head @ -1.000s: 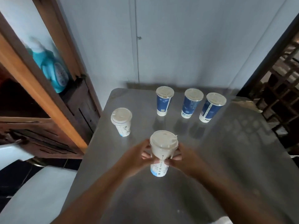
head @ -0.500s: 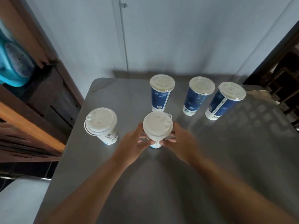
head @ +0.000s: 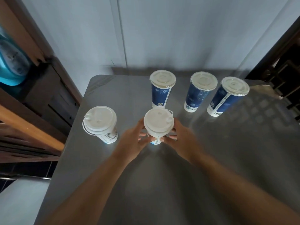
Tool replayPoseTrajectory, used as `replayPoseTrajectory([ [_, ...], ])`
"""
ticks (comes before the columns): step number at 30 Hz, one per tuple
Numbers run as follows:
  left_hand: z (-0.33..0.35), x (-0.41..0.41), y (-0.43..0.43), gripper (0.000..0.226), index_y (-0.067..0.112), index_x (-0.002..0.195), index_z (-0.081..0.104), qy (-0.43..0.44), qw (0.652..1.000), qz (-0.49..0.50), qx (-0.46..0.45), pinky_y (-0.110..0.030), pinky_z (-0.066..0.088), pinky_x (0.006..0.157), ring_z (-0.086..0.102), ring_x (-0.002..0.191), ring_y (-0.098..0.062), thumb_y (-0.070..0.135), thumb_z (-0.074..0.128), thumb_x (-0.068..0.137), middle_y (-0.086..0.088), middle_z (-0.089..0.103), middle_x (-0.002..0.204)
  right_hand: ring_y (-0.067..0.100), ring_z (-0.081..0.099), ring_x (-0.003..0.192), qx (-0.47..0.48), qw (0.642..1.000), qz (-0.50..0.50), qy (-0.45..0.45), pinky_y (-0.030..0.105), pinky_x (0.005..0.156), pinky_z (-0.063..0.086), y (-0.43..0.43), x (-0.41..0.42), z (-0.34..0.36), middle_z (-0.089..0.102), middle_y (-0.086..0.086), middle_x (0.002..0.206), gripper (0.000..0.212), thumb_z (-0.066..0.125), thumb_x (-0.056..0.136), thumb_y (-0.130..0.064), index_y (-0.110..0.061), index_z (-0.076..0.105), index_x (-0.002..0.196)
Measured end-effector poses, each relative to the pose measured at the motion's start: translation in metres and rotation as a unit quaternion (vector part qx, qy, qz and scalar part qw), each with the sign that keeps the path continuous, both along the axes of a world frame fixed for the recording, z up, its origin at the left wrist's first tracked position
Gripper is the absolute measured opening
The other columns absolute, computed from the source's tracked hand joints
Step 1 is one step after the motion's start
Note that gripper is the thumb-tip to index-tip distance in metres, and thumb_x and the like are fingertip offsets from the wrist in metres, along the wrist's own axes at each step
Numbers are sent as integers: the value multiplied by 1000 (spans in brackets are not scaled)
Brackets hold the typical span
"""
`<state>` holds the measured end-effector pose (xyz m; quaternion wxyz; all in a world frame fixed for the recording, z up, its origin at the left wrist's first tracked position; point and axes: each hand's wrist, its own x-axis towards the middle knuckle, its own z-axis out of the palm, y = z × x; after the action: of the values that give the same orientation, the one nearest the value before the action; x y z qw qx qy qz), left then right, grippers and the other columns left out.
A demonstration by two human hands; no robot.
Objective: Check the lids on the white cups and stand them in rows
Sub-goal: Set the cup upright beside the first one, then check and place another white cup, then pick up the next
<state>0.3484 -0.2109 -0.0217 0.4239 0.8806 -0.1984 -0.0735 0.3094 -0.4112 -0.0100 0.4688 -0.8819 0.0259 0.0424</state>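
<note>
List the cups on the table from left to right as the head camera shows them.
White cup standing alone → white cup held between the left hand and right hand → first blue cup → second blue cup → third blue cup.

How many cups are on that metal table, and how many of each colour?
White cups: 2, one standing alone and one held between the left hand and right hand
Blue cups: 3, in a row at the back
Total: 5 cups, all lidded, on the table
</note>
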Motion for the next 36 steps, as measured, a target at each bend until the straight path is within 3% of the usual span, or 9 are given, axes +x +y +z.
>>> replayPoseTrajectory([
  [2,1,0,0,73,27,149,35,4,1000,1,8,-32,58,90,72,103,-16,31,74,87,5,67,129,-16,57,97,4,1000,-8,8,6,80,47,0,0,-1,53,-34,115,66,77,80,-28,-38,39,132],
  [4,-1,-3,1,76,31,149,32,27,999,-3,18,-36,56,93,69,109,-16,36,75,86,8,63,131,-9,59,106,6,1000,-4,24,17,89,48,0,-4,-1,54,-31,118,72,78,77,-29,-40,36,134],
  [6,-7,-10,6,77,35,146,31,57,998,11,28,-38,55,95,65,112,-15,40,76,83,12,58,130,7,55,123,-8,997,13,72,30,99,48,-2,-14,-3,51,-16,135,82,78,76,-29,-34,29,142],
  [9,-10,-29,14,71,29,140,39,97,992,35,78,-40,51,100,62,118,-16,46,75,81,2,60,137,23,35,144,-100,982,19,160,43,116,34,-4,-39,-1,25,4,161,98,73,82,-31,-19,10,155],
  [14,22,-89,8,77,22,147,40,102,977,-7,187,-40,42,109,52,132,-22,56,68,84,-3,53,146,35,49,127,-247,950,40,188,41,105,43,-13,-94,31,51,16,137,57,62,87,-32,-12,38,136],
  [18,57,-144,-11,68,17,153,34,81,959,-52,267,-34,29,115,37,144,-26,40,62,95,-7,42,156,32,47,133,-305,934,76,167,41,109,40,-27,-149,67,50,15,145,55,62,88,-30,-12,45,137],
  [22,98,-189,-30,56,15,150,40,42,952,-56,298,-35,31,114,38,143,-28,24,58,98,-8,43,155,31,50,130,-354,925,72,117,37,105,41,-54,-204,112,52,14,144,49,56,92,-29,-13,48,137],
  [26,124,-239,-55,54,16,147,43,16,953,-49,297,-35,35,111,43,139,-28,26,59,97,-8,49,150,33,55,121,-365,926,52,85,39,96,47,-79,-264,140,59,15,132,39,59,89,-30,-11,55,123],
  [36,128,-337,-101,54,15,148,39,3,948,-64,311,-34,34,110,40,141,-26,27,56,98,-7,44,153,30,53,126,-313,947,25,66,35,100,40,-102,-370,132,58,13,136,51,64,87,-32,-11,52,133],
])
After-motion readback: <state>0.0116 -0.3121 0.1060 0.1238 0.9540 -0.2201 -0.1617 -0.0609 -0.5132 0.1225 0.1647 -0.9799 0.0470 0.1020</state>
